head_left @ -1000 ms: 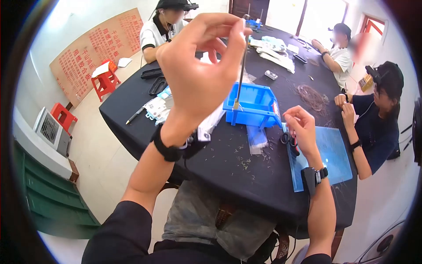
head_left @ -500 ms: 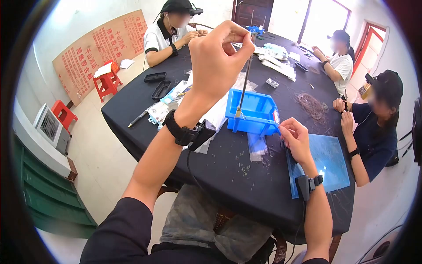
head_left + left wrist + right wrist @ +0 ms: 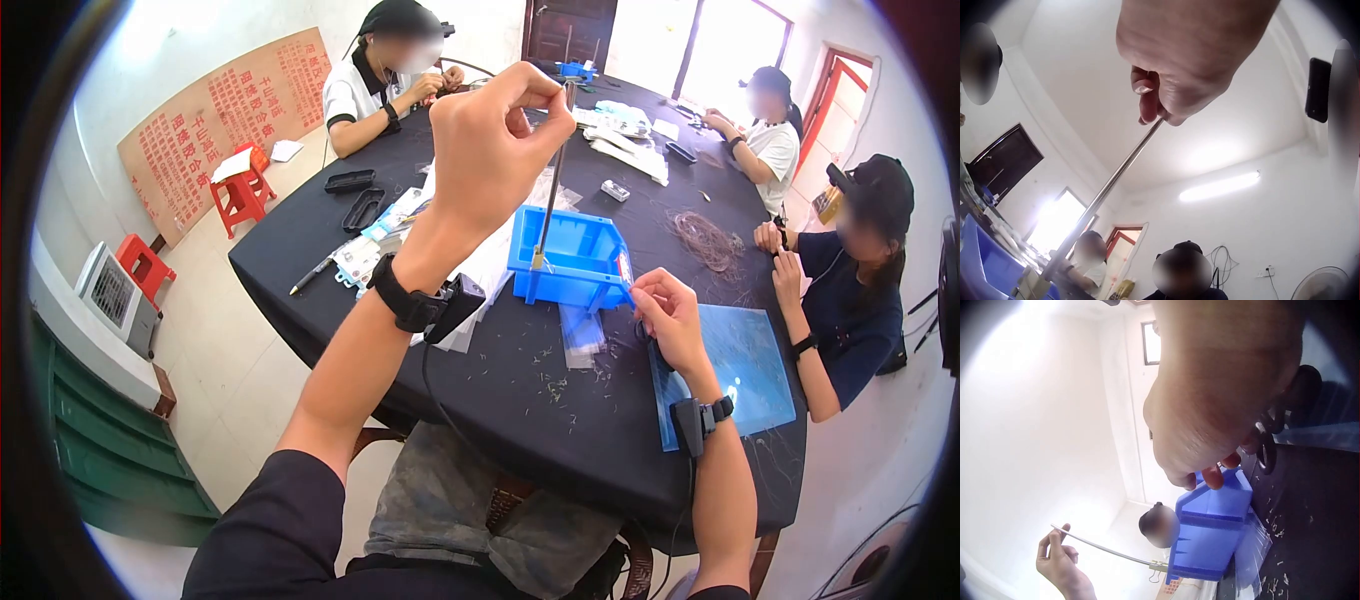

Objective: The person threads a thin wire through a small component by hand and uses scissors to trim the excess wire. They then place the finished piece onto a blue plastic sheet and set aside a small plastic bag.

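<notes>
My left hand [image 3: 490, 150] is raised high, thumb and fingertips pinching the top of a thin metal rod [image 3: 552, 195]. At its lower end, a brass-coloured binder clip [image 3: 1159, 566] fixes the rod to the rim of a blue plastic bin [image 3: 575, 292]. Beside the bin's right front corner is my right hand [image 3: 672, 318], fingers curled and thumb against the fingertips; I cannot tell what is between them. Scissors with dark handles [image 3: 1266, 453] lie under that hand, mostly hidden by it in the head view.
A blue sheet [image 3: 745, 360] lies at the right, with clear plastic bags [image 3: 582, 340] and small clippings [image 3: 550, 385] in front of the bin. Tangled thin strands [image 3: 705, 240] lie farther back. A pen [image 3: 312, 275] and black cases [image 3: 364, 208] are leftward. Three people sit around the table.
My left hand has come down slightly, staying at the rod's top. My right hand has shifted left from above the scissors to the bin's corner, thumb closing toward the fingers.
</notes>
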A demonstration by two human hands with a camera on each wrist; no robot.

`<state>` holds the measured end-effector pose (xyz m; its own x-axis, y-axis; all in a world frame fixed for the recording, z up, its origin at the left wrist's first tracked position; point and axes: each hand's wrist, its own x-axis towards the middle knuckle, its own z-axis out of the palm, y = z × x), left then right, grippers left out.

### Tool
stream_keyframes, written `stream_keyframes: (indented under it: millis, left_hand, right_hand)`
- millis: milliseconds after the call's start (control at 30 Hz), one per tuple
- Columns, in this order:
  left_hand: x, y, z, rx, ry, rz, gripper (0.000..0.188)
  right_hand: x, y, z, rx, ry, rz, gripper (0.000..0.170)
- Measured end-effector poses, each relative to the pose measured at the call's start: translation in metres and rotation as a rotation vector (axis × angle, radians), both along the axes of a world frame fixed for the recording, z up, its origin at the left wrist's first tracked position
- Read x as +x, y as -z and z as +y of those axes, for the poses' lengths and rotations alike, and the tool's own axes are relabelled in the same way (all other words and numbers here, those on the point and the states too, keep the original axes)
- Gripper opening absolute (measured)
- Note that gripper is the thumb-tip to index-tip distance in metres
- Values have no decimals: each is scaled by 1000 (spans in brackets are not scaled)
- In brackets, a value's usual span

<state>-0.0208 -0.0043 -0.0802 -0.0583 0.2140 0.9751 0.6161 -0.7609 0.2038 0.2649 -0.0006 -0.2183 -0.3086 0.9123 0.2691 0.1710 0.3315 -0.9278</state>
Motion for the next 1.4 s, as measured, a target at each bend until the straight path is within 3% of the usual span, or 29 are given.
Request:
stream_keyframes:
  millis: [267, 367, 533, 600, 667, 700, 733, 800, 833, 967, 1067, 1133, 1267, 1333, 1400]
  left_hand:
    - [6, 26, 16, 204, -70, -35, 7]
    - [6, 30, 34, 411, -80, -73, 10]
    - [15, 34, 12, 231, -80, -66, 9]
    - [20, 38, 12, 202, -68, -95, 8]
    - [18, 45, 24, 160, 136, -201, 10]
    - [19, 48, 25, 130, 179, -215, 13]
    - [20, 50, 26, 121, 178, -217, 13]
    - [21, 52, 27, 95, 280, -247, 16]
    - [20, 54, 28, 84, 294, -237, 17]
    - [20, 60, 29, 41, 341, -268, 19]
    - [27, 64, 29, -31, 432, -328, 23]
    - [31, 65, 27, -38, 462, -343, 25]
    - [35, 65, 22, -70, 475, -333, 28]
    - [35, 67, 21, -81, 502, -327, 31]
    - [39, 65, 21, -63, 587, -437, 28]
  right_hand:
    - [1, 0, 0, -5, 18, -54, 9]
    - [2, 5, 1, 32, 25, -66, 10]
    - [-18, -13, -16, 257, 17, -143, 9]
    - [-21, -21, -23, 201, -11, -240, 11]
    - [-26, -25, -28, 293, -121, -538, 19]
    - [-30, -33, -32, 220, -132, -692, 29]
    - [-32, -27, -32, 211, -135, -692, 29]
    - [-34, -15, -32, 408, -170, -667, 35]
    - [-36, -19, -32, 312, -178, -682, 36]
    - [-33, -10, -24, 386, -187, -620, 31]
    - [-34, -20, -29, 258, -159, -700, 22]
    - [-35, -22, -31, -8, -101, -493, 16]
    - [-31, -24, -26, -17, -143, -275, 14]
    - [-32, -24, -21, -48, -193, 32, 17]
    - [-32, -41, -22, -28, -189, 5, 20]
